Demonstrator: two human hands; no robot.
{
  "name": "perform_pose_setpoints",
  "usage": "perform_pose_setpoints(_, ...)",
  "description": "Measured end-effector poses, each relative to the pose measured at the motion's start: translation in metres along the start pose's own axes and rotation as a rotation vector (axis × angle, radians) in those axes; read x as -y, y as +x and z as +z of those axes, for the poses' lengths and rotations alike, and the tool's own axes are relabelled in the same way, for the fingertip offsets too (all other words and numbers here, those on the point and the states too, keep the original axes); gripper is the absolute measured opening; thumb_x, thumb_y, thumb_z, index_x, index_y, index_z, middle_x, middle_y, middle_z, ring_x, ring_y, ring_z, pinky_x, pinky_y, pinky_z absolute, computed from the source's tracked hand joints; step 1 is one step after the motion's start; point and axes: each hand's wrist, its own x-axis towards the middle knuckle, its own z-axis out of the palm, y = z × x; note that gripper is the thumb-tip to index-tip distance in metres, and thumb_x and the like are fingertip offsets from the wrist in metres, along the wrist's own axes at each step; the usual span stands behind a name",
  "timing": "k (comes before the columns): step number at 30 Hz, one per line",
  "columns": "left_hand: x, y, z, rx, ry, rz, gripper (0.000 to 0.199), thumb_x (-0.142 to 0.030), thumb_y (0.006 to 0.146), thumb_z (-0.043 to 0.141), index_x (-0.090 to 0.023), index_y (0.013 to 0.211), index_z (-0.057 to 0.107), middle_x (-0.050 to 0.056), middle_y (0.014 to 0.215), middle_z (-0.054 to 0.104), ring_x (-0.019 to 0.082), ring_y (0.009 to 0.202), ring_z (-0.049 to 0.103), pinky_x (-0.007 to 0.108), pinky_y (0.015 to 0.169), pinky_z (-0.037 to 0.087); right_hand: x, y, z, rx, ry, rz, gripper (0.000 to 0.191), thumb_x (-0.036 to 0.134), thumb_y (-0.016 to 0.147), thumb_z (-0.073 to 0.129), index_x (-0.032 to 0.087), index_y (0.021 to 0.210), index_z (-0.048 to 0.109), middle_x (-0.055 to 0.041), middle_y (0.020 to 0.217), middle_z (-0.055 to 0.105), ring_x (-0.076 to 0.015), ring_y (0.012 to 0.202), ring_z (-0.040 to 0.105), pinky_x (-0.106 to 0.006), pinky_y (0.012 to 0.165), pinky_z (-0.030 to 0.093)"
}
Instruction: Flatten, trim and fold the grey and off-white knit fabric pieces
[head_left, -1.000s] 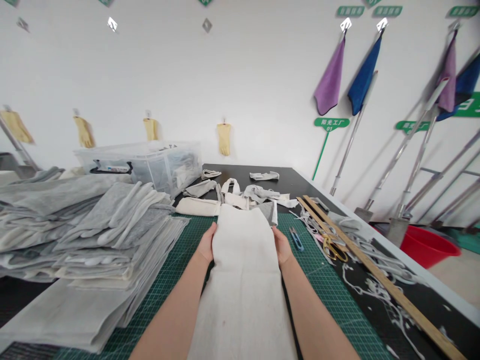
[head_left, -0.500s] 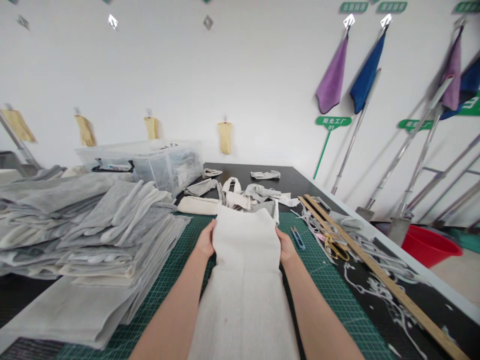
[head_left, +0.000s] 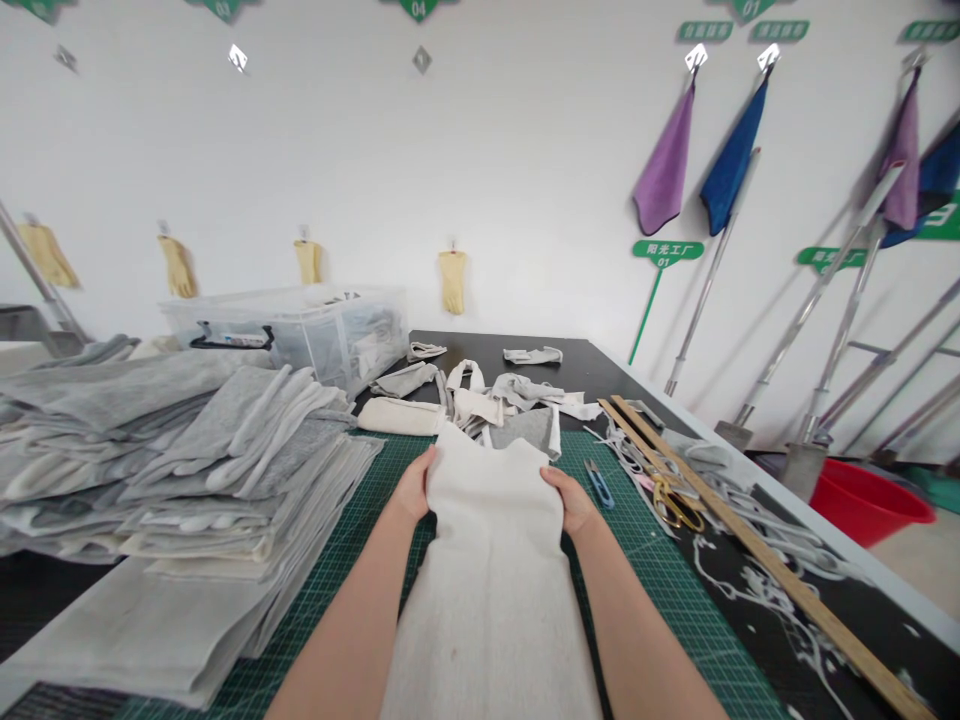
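Note:
A long off-white piece of cloth [head_left: 491, 560] stretches from the middle of the table toward me, over the green cutting mat [head_left: 660, 600]. My left hand [head_left: 416, 485] grips its left edge near the far end. On the opposite edge, my right hand [head_left: 568, 498] has its fingers closed on the cloth. The far edge sags a little between the hands and dips near the right one. Just beyond lie cloth scraps [head_left: 480, 405] in white and grey. Blue thread snips [head_left: 599, 486] rest to the right of my right hand.
Folded grey and white cloths [head_left: 225, 470] are piled high at left, before a clear plastic box [head_left: 300, 335]. Along the right lie wooden rulers [head_left: 772, 560], gold-handled scissors [head_left: 675, 503] and tangled cord strips [head_left: 787, 600]. A red bucket [head_left: 870, 500] stands beyond the table's right edge.
My right hand has shifted slightly inward and its fingers now lie over the cloth's far right corner. The far edge has gone from nearly straight to dipped. The view has tilted up slightly.

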Motion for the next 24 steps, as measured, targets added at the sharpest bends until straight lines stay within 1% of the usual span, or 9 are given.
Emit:
perform_pose_setpoints(1, 0.000, 0.000, 0.000, -0.019, -0.022, -0.004, 0.034, -0.032, 0.061, 0.057, -0.009, 0.086, 0.054, 0.009, 0.077, 0.059, 0.020, 0.072, 0.054, 0.032, 0.067, 0.044, -0.001, 0.001, 0.000, -0.005, 0.002, -0.017, 0.031, 0.022, 0.055, 0.059, 0.010, 0.083, 0.054, -0.0104, 0.079, 0.058, -0.0229, 0.072, 0.054, -0.033, 0.066, 0.041)
perform_pose_setpoints(3, 0.000, 0.001, -0.001, -0.019, -0.015, 0.038, 0.032, -0.030, 0.060, 0.058, -0.011, 0.085, 0.054, 0.007, 0.077, 0.059, 0.019, 0.071, 0.055, 0.031, 0.067, 0.043, -0.003, 0.004, -0.002, -0.039, 0.003, -0.049, 0.037, 0.018, 0.050, 0.061, 0.011, 0.085, 0.052, -0.0087, 0.080, 0.058, -0.0217, 0.069, 0.054, -0.032, 0.064, 0.041)
perform_pose_setpoints(6, 0.002, 0.006, -0.005, -0.048, 0.075, 0.112, 0.030, -0.022, 0.054, 0.062, -0.012, 0.081, 0.052, 0.005, 0.075, 0.059, 0.017, 0.066, 0.054, 0.029, 0.062, 0.043, -0.009, 0.012, -0.007, -0.190, -0.028, -0.100, 0.036, 0.012, 0.044, 0.061, 0.012, 0.079, 0.050, -0.0046, 0.069, 0.058, -0.0187, 0.060, 0.053, -0.029, 0.058, 0.041)
perform_pose_setpoints(9, 0.006, 0.012, -0.009, -0.182, 0.207, 0.145, 0.032, -0.021, 0.049, 0.065, -0.011, 0.075, 0.050, 0.005, 0.067, 0.059, 0.015, 0.058, 0.053, 0.027, 0.056, 0.042, -0.015, 0.020, -0.010, -0.350, -0.104, -0.154, 0.032, 0.009, 0.043, 0.060, 0.012, 0.072, 0.049, -0.0016, 0.061, 0.056, -0.0167, 0.053, 0.050, -0.027, 0.051, 0.040)
perform_pose_setpoints(10, 0.007, 0.014, -0.010, -0.226, 0.256, 0.169, 0.032, -0.021, 0.047, 0.066, -0.011, 0.073, 0.050, 0.004, 0.065, 0.058, 0.015, 0.057, 0.053, 0.027, 0.054, 0.041, -0.017, 0.022, -0.011, -0.385, -0.135, -0.171, 0.031, 0.009, 0.043, 0.060, 0.012, 0.072, 0.049, -0.0013, 0.060, 0.056, -0.0165, 0.052, 0.050, -0.026, 0.050, 0.039)
perform_pose_setpoints(12, 0.008, 0.017, -0.012, -0.271, 0.327, 0.216, 0.033, -0.021, 0.046, 0.066, -0.010, 0.073, 0.050, 0.004, 0.066, 0.058, 0.015, 0.056, 0.052, 0.026, 0.053, 0.040, -0.020, 0.024, -0.011, -0.430, -0.190, -0.199, 0.030, 0.009, 0.043, 0.059, 0.012, 0.071, 0.050, -0.0008, 0.060, 0.056, -0.0160, 0.052, 0.049, -0.025, 0.049, 0.038)
perform_pose_setpoints(16, 0.008, 0.019, -0.014, -0.293, 0.343, 0.229, 0.036, -0.022, 0.045, 0.066, -0.010, 0.075, 0.050, 0.005, 0.068, 0.058, 0.015, 0.058, 0.052, 0.026, 0.054, 0.040, -0.022, 0.024, -0.011, -0.466, -0.256, -0.220, 0.030, 0.011, 0.044, 0.060, 0.012, 0.072, 0.051, 0.0002, 0.060, 0.055, -0.0150, 0.052, 0.048, -0.024, 0.048, 0.037)
perform_pose_setpoints(24, 0.009, 0.017, -0.012, -0.299, 0.344, 0.245, 0.035, -0.023, 0.043, 0.067, -0.011, 0.072, 0.051, 0.006, 0.067, 0.058, 0.015, 0.057, 0.052, 0.026, 0.053, 0.039, -0.020, 0.022, -0.011, -0.443, -0.285, -0.217, 0.029, 0.015, 0.044, 0.060, 0.012, 0.072, 0.050, -0.0008, 0.061, 0.055, -0.0150, 0.052, 0.048, -0.024, 0.048, 0.036)
